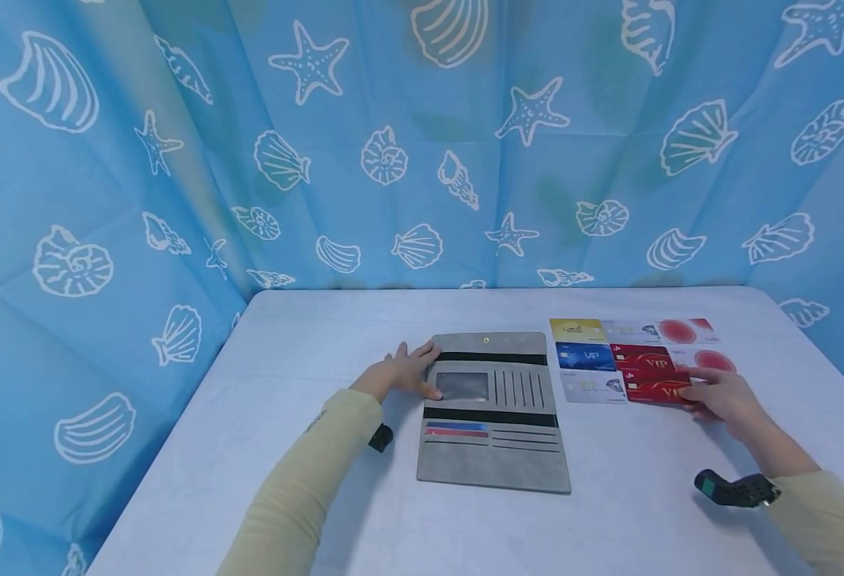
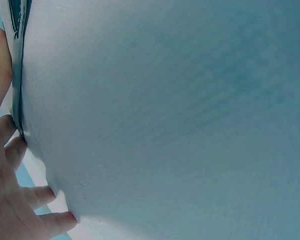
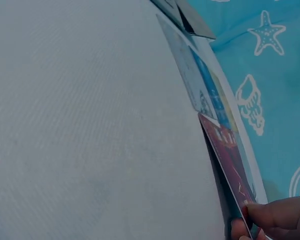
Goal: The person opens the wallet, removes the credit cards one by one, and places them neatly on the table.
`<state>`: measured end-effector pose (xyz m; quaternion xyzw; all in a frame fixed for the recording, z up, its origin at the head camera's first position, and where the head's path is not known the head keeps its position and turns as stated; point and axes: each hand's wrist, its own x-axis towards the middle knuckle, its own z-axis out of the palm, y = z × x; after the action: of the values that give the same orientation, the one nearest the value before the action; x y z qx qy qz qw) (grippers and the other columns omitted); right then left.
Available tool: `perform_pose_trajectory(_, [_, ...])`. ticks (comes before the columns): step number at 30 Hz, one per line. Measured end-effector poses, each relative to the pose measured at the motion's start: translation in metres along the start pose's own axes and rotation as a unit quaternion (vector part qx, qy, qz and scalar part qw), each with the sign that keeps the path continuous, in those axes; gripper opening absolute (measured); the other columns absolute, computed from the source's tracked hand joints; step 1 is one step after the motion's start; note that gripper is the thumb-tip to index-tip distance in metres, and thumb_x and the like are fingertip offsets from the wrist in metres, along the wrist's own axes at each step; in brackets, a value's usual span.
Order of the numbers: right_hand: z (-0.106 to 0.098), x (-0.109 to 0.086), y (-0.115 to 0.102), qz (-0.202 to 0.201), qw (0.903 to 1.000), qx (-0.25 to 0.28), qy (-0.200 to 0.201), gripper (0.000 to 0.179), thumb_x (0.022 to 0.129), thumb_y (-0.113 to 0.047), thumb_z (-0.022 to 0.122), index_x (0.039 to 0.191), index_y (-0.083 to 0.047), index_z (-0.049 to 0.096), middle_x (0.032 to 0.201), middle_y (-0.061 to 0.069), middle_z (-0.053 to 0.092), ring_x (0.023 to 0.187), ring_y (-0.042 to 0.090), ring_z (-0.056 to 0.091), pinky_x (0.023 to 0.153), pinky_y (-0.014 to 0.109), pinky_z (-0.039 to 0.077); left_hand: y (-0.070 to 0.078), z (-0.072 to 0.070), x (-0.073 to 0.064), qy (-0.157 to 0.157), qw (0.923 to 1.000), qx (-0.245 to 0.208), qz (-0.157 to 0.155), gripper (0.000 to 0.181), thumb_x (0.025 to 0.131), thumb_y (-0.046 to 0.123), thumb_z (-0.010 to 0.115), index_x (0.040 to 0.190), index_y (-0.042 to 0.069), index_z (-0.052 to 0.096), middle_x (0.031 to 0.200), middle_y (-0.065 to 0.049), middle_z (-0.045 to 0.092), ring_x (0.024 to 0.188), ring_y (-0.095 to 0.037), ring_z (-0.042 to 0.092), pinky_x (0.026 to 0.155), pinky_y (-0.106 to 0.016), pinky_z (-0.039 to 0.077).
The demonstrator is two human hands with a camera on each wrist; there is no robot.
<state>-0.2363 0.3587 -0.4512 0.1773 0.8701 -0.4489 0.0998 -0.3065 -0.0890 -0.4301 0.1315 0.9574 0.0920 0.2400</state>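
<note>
A grey wallet (image 1: 494, 468) lies unfolded on the table, with a clear window (image 1: 462, 386) and rows of slots. Blue and red card edges (image 1: 456, 430) show in its lower left slots. My left hand (image 1: 409, 372) rests at the wallet's left edge, fingers spread and thumb over the edge. To the right, my right hand (image 1: 722, 398) pinches the right end of a red VIP card (image 1: 650, 387) between thumb and fingers. In the right wrist view this red card (image 3: 229, 160) has its near edge tilted up, with a dark shadow under it.
Beside the held card, several others lie in rows: a gold card (image 1: 577, 330), a blue VIP card (image 1: 584, 357), a second red VIP card (image 1: 640, 357), and white ones such as a silvery card (image 1: 591, 387). A blue shell-patterned curtain (image 1: 422, 144) hangs behind the white table (image 1: 306, 336).
</note>
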Motion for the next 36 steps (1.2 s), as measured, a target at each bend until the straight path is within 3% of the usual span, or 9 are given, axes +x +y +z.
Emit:
perform_pose_trajectory(6, [0.002,0.003,-0.001,-0.014,0.9978,-0.063,0.017,0.073,0.085,-0.016,0.064,0.136,0.015,0.021,0.126,0.041,0.026,0.095,0.042,0.047,0.048,0.013,0.042,0.002,-0.001,-0.001,-0.004,1.0000,-0.005,-0.004,0.088,0.079,0.048,0.065,0.148,0.028,0.014,0.155,0.008,0.004,0.140,-0.033,-0.005,0.111,-0.053,0.004])
perform_pose_trajectory(11, [0.002,0.003,-0.005,-0.013,0.9957,-0.091,0.012,0.071,0.084,-0.013,0.064,0.134,0.016,0.023,0.126,0.041,0.027,0.100,0.046,0.043,0.051,0.016,0.045,0.002,-0.002,-0.002,-0.007,0.9999,-0.008,0.004,0.089,0.079,0.048,0.065,0.148,0.027,0.013,0.155,0.008,0.003,0.140,-0.033,-0.006,0.111,-0.053,0.003])
perform_pose_trajectory(14, [0.003,0.002,-0.009,-0.024,0.9916,-0.127,0.011,0.071,0.083,-0.012,0.065,0.133,0.017,0.025,0.125,0.042,0.028,0.104,0.049,0.038,0.070,0.036,0.052,0.002,-0.002,-0.002,-0.007,0.9999,-0.009,0.006,0.089,0.079,0.048,0.065,0.148,0.027,0.013,0.155,0.008,0.003,0.140,-0.033,-0.007,0.111,-0.053,0.002])
perform_pose_trajectory(18, [0.008,0.000,-0.016,-0.035,0.9845,-0.171,0.017,0.075,0.081,-0.013,0.068,0.132,0.018,0.025,0.124,0.043,0.029,0.107,0.052,0.033,0.092,0.061,0.036,0.001,-0.002,-0.002,-0.006,0.9999,-0.008,0.007,0.089,0.079,0.048,0.065,0.148,0.026,0.014,0.155,0.007,0.004,0.140,-0.034,-0.006,0.111,-0.053,0.003])
perform_pose_trajectory(24, [0.017,-0.003,-0.018,-0.049,0.9758,-0.210,0.037,0.081,0.075,-0.014,0.073,0.131,0.020,0.026,0.123,0.042,0.032,0.108,0.053,0.035,0.091,0.063,0.036,0.002,-0.002,-0.003,-0.004,0.9999,-0.004,0.009,0.088,0.079,0.048,0.065,0.148,0.026,0.015,0.155,0.007,0.005,0.140,-0.034,-0.004,0.111,-0.053,0.004])
perform_pose_trajectory(36, [0.016,-0.001,-0.010,-0.110,0.9732,-0.200,0.028,0.078,0.079,-0.014,0.071,0.130,0.022,0.024,0.122,0.043,0.030,0.108,0.055,0.032,0.090,0.066,0.032,0.000,0.000,-0.004,0.002,0.9999,-0.013,0.005,0.088,0.079,0.049,0.065,0.148,0.028,0.014,0.155,0.008,0.004,0.140,-0.033,-0.006,0.110,-0.055,0.004])
